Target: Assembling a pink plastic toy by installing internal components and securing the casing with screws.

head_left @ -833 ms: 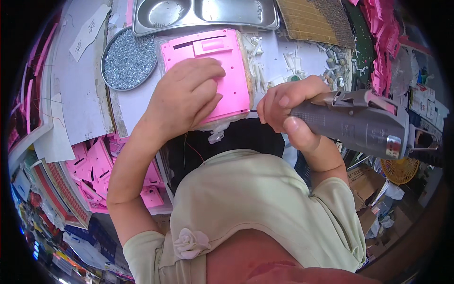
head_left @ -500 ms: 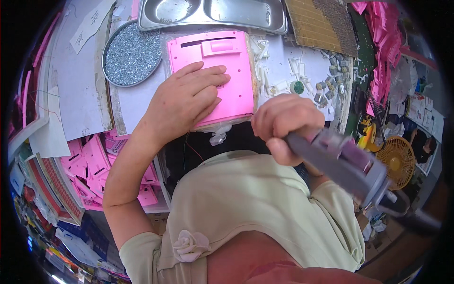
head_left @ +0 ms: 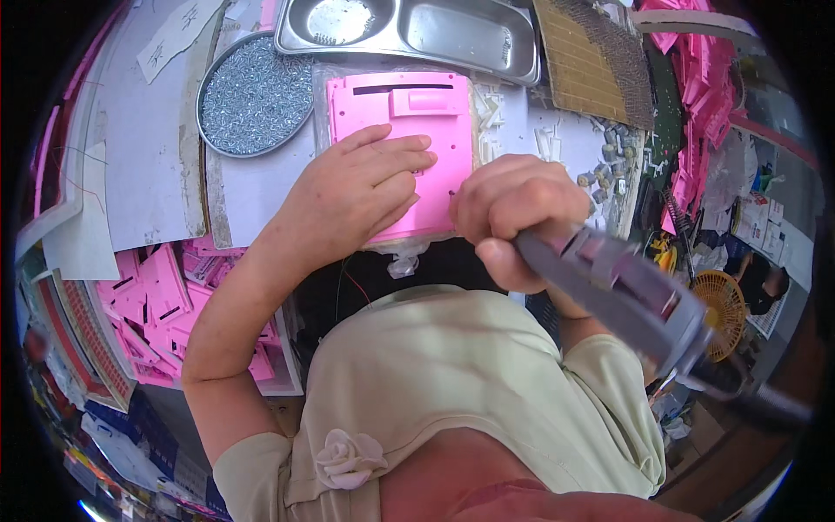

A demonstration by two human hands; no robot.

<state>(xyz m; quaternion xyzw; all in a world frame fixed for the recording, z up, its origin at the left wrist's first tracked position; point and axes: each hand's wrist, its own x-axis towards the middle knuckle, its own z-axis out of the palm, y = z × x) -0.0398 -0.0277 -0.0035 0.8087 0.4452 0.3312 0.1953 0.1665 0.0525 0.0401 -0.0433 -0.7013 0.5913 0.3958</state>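
A flat pink plastic panel with a long dark slot and small holes lies on a plastic-wrapped pad at the table's near edge. My left hand rests flat on it, fingers spread. In my right hand is a dark grey electric screwdriver, gripped near its front end over the panel's right edge. Its body slants toward the lower right, where a dark cord trails off. My fist hides the tip, so I cannot tell whether it touches a screw. Left of the panel stands a round tray of small silver screws.
A metal compartment tray stands behind the panel, with brown cardboard beside it. White plastic pieces and small grey cylinders lie to the right. Pink parts fill a box at lower left. A yellow fan stands at right.
My right hand with the screwdriver has moved left relative to the panel, now overlapping its right edge. The whole view has shifted slightly. My left hand stays on the panel.
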